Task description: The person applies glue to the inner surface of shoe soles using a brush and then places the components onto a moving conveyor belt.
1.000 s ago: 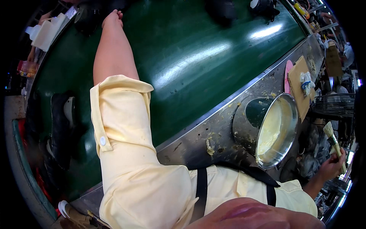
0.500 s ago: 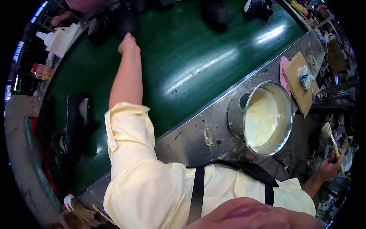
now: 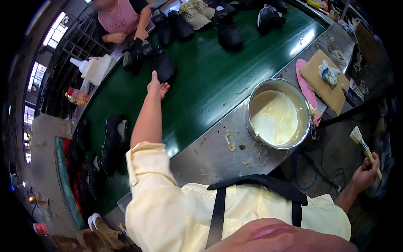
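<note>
My left hand [image 3: 158,87] is stretched out over the green belt surface [image 3: 197,80], fingers apart and nothing in them. Just beyond its fingertips lies the toe of a black shoe [image 3: 161,64]; whether they touch I cannot tell. A second black shoe [image 3: 132,59] is beside it, by a co-worker's hand [image 3: 141,33]. Off to the right, my right hand [image 3: 364,173] is closed round the wooden handle of a paint-type brush [image 3: 364,148], its pale bristles pointing up. Between my arms, a metal pot [image 3: 308,110] of creamy white stuff stands on the metal ledge.
Several shoes stand at the far side, among them a beige pair [image 3: 194,16]. More black shoes [image 3: 113,140] lie at the left. Cardboard [image 3: 321,80] and a pink flat piece [image 3: 305,84] rest right of the pot. A white bottle [image 3: 93,69] stands at the far left edge.
My left hand, earlier against the black shoe with its fingers together, has opened. The view has shifted, bringing the co-worker in pink further in. My right hand still holds the brush.
</note>
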Motion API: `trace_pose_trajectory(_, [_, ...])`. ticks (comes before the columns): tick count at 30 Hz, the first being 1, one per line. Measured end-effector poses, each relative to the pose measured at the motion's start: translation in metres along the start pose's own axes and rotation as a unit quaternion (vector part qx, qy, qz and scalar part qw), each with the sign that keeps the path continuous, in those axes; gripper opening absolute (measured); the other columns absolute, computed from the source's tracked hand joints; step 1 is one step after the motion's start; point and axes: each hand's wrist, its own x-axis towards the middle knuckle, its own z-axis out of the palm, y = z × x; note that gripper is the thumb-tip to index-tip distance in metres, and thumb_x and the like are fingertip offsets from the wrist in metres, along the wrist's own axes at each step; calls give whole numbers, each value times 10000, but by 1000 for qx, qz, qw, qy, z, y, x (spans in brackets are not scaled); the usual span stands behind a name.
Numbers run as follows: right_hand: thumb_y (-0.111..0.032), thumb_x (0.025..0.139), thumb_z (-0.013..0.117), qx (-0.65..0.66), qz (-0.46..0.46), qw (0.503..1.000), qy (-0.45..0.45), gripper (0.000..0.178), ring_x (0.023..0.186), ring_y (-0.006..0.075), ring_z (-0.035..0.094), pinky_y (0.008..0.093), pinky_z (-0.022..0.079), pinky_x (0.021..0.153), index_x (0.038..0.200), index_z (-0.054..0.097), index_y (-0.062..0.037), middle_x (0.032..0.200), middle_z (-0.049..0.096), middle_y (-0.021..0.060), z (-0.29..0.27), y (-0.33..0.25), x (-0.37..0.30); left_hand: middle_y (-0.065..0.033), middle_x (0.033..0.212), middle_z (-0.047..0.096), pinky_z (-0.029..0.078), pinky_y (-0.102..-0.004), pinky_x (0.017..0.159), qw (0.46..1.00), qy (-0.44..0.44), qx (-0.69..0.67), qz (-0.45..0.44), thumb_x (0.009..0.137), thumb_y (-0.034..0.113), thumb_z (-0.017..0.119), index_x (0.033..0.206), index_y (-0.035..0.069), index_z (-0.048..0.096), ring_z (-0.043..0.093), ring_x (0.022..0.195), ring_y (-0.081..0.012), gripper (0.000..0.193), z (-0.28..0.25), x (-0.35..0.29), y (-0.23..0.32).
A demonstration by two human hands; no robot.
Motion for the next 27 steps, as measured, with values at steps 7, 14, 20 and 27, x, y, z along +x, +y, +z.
trace_pose_trajectory(7, [-204, 914, 493, 40, -41, 994, -88, 269, 694, 81, 478, 186, 408, 665, 1015, 614, 14, 889, 580, 51, -33, -13, 5, -87, 793, 573, 487, -247, 424, 983, 71, -167, 42, 798, 141, 692, 981, 45, 518, 552, 526, -173, 270, 14, 47, -34])
trace_pose_trajectory(14, [-208, 907, 510, 43, -27, 997, -50, 275, 642, 63, 423, 190, 378, 607, 1022, 612, 21, 826, 555, 26, 1, -12, -9, -74, 604, 545, 455, -258, 433, 985, -87, 99, 114, 856, 150, 601, 881, 23, 490, 502, 471, -142, 171, -32, -70, -88])
trace_pose_trajectory(20, [-190, 918, 521, 84, 30, 989, -119, 278, 625, 49, 420, 177, 317, 551, 1060, 598, 37, 825, 549, 10, 20, -11, -20, -143, 1151, 516, 423, -407, 903, 500, -173, 593, 607, 622, 73, 758, 1264, 111, 417, 513, 1062, -303, 729, -44, -179, -52])
trace_pose_trajectory(27, [-250, 906, 555, 97, 61, 970, -215, 289, 651, 41, 452, 165, 384, 570, 1027, 606, 7, 843, 563, 13, 52, 4, -49, -152, 1292, 435, 249, -477, 1059, 105, -247, 799, 539, 465, 261, 823, 1350, 187, 324, 399, 1220, -316, 1019, -5, -113, -12])
